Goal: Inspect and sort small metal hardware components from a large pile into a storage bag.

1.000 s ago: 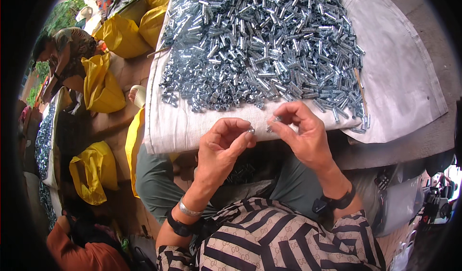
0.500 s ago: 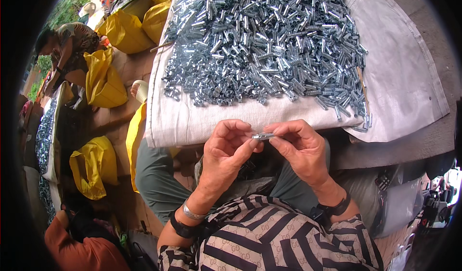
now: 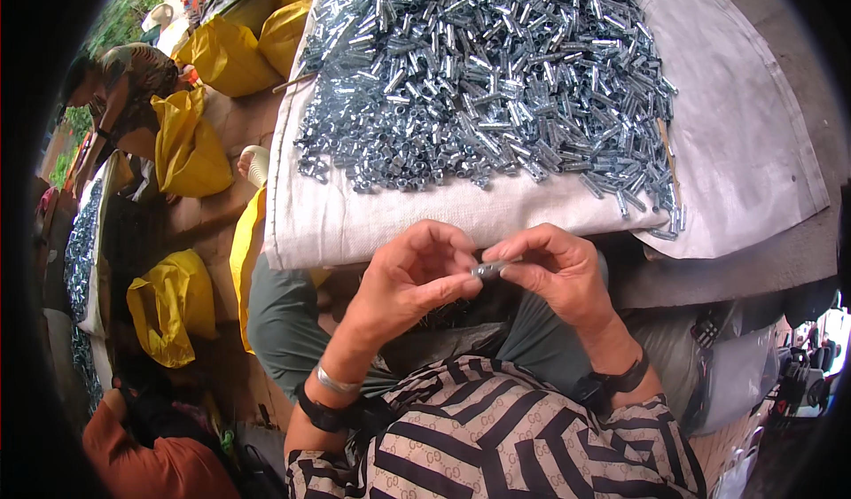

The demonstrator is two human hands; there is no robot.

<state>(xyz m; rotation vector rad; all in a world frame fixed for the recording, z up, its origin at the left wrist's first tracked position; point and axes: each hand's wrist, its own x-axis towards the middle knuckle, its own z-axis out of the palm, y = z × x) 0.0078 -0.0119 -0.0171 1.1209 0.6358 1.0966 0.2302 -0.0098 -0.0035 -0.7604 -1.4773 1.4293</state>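
A small silver metal tube [image 3: 490,269] sits between my two hands, just below the front edge of a white cloth [image 3: 381,220]. My left hand [image 3: 409,279] pinches one end of it with thumb and fingers. My right hand [image 3: 557,267] grips the other end. Both hands hover over my lap. On the cloth, past my hands, lies a big heap of the same shiny metal tubes [image 3: 487,74].
Yellow bags [image 3: 191,149] stand to my left on a wooden floor, another yellow bag [image 3: 168,308] lower down. Other people sit at the left, one in orange [image 3: 151,459] near the bottom. A second pile of metal parts [image 3: 80,251] lies at the far left.
My hands drew back from the cloth's edge toward my lap and came together on one metal tube, fingers now closed on both its ends.
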